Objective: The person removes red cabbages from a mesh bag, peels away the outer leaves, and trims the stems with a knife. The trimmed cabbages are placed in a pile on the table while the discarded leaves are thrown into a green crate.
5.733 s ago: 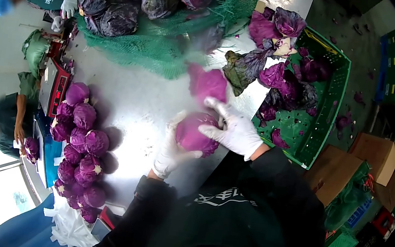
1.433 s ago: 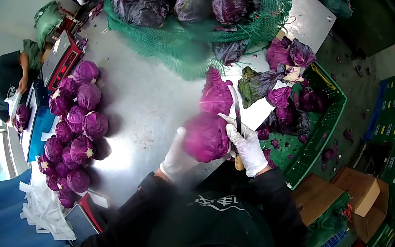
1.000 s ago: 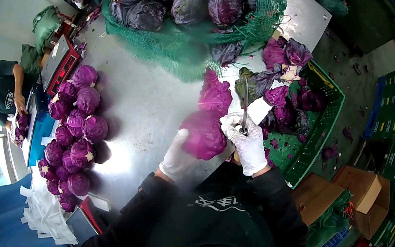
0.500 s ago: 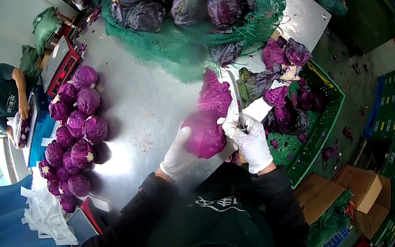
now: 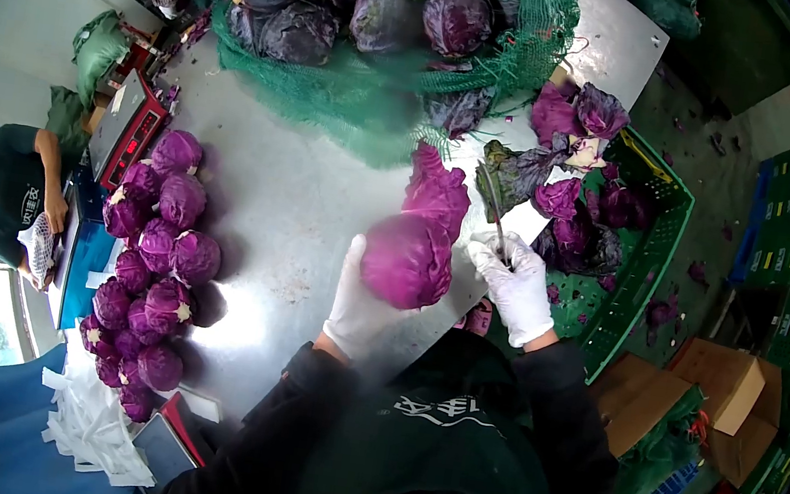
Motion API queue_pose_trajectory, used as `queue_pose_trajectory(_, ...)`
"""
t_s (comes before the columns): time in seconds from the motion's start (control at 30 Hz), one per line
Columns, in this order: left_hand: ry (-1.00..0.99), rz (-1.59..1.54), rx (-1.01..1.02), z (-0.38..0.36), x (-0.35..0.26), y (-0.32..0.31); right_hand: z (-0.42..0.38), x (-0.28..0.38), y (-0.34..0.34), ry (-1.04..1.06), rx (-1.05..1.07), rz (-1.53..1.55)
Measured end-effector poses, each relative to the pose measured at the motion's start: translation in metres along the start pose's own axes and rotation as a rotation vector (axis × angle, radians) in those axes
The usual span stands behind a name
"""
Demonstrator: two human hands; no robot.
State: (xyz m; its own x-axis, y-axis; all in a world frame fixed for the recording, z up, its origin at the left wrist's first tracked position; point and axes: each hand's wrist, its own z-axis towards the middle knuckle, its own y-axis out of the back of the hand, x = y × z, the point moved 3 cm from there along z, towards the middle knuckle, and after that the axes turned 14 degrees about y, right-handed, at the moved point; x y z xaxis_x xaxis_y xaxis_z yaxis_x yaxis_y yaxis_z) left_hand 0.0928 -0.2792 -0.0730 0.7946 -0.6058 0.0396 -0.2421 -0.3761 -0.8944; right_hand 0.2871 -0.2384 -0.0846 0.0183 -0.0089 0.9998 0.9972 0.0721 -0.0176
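My left hand (image 5: 358, 311), in a white glove, cups a purple cabbage (image 5: 408, 263) from its left and near side. A loose outer leaf (image 5: 437, 190) spreads from the far side of the cabbage over the metal table. To the right, my gloved right hand (image 5: 518, 293) is closed around a knife (image 5: 495, 198), whose blade points away from me, and the grip is mostly hidden by the fingers. A gap separates the right hand from the cabbage. Past the blade lie dark trimmed leaves (image 5: 521, 174).
Untrimmed cabbages fill a green net bag (image 5: 334, 102) at the far side. Trimmed cabbages (image 5: 181, 201) line the left, beside a red scale (image 5: 134, 132). A green crate (image 5: 656, 269) with leaves stands right, cardboard boxes (image 5: 714, 383) beyond. Another person (image 5: 14, 193) works at far left.
My right hand and the knife have moved right, away from the cabbage. My left hand keeps its hold on the cabbage. The whole view has shifted slightly.
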Motion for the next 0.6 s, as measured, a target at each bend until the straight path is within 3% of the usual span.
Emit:
queue_pose_trajectory(0.1,0.015,0.013,0.005,-0.002,-0.001,-0.002,-0.004,0.025,-0.008,-0.236,0.002,0.195)
queue_pose_trajectory(0.23,-0.467,0.954,-0.206,-0.011,-0.009,-0.023,-0.003,0.032,-0.004,-0.262,0.025,0.189)
queue_pose_trajectory(0.33,-0.794,1.61,-0.24,-0.011,-0.013,-0.035,-0.001,0.04,-0.002,-0.205,0.039,0.201)
queue_pose_trajectory(0.43,-0.866,1.742,-0.245,-0.007,-0.014,-0.032,0.004,0.044,-0.004,0.025,0.041,0.222)
queue_pose_trajectory(0.6,-0.932,1.786,-0.134,-0.004,-0.008,-0.048,0.01,0.058,-0.001,0.234,0.173,0.039)
